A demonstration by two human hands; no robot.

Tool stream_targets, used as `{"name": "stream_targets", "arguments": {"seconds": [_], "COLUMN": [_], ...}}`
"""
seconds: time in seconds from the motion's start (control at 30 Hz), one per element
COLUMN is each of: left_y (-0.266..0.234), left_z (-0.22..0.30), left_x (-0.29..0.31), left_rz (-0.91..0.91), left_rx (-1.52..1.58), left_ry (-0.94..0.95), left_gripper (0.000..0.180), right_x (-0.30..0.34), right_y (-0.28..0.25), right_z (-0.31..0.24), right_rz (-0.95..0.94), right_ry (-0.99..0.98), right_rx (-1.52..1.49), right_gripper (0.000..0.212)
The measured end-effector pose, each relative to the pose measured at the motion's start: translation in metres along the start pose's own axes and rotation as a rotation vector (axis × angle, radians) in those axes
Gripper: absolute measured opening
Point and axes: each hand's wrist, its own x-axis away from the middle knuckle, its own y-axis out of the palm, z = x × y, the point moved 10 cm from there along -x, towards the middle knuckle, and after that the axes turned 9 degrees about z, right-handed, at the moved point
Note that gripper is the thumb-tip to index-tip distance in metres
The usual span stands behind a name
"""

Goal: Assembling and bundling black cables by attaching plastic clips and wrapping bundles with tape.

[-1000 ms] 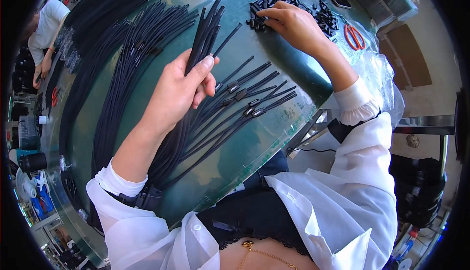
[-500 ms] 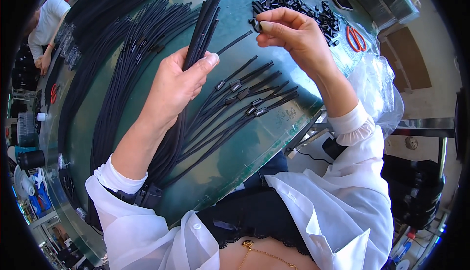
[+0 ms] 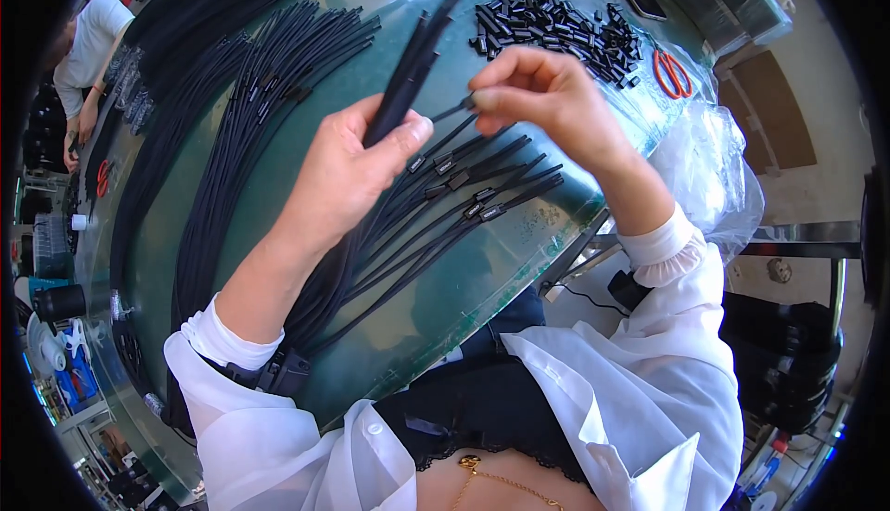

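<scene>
My left hand [image 3: 343, 173] is closed around a bundle of thin black cords [image 3: 408, 71], whose cut ends point up and away. One single cord [image 3: 449, 113] sticks out to the right past my left thumb. At its tip, my right hand [image 3: 552, 103] pinches a small black piece [image 3: 466, 101] between thumb and fingers; blur hides whether the cord is inside it. Below my right hand, several cords with small black rectangular sleeves [image 3: 491, 212] near their ends lie fanned out on the green table [image 3: 436, 302].
Beyond my right hand lies a heap of small black sleeves [image 3: 556, 34]. Red-handled scissors [image 3: 671, 74] and clear plastic bags [image 3: 709, 168] are at the right. More cord bundles [image 3: 218, 140] cover the left side. A person in white [image 3: 93, 43] works at the far left.
My right hand has come nearer and left from the heap's edge, bringing the small black piece to the single cord's tip. My left hand and the bundle have shifted slightly right.
</scene>
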Motion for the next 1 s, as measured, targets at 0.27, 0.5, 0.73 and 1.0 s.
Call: {"name": "stream_targets", "arguments": {"seconds": [0.27,0.5,0.73,1.0], "left_y": [0.013,-0.002,-0.012,-0.02], "left_z": [-0.013,-0.005,-0.01,-0.008], "left_x": [-0.001,-0.002,-0.004,-0.003], "left_rz": [-0.187,-0.054,0.023,0.101], "left_rx": [-0.02,0.039,0.104,0.031], "left_ry": [-0.063,-0.073,-0.089,-0.046], "left_gripper": [0.026,0.029,0.022,0.017], "right_x": [0.018,-0.034,-0.051,-0.025], "right_y": [0.018,-0.036,-0.013,-0.01], "right_z": [-0.003,-0.001,-0.008,0.016], "right_rz": [-0.096,0.09,0.217,0.033], "right_ry": [-0.035,-0.478,-0.74,0.048], "right_rx": [0.106,1.147,1.457,-0.067], "right_gripper": [0.012,0.022,0.014,0.011]}}
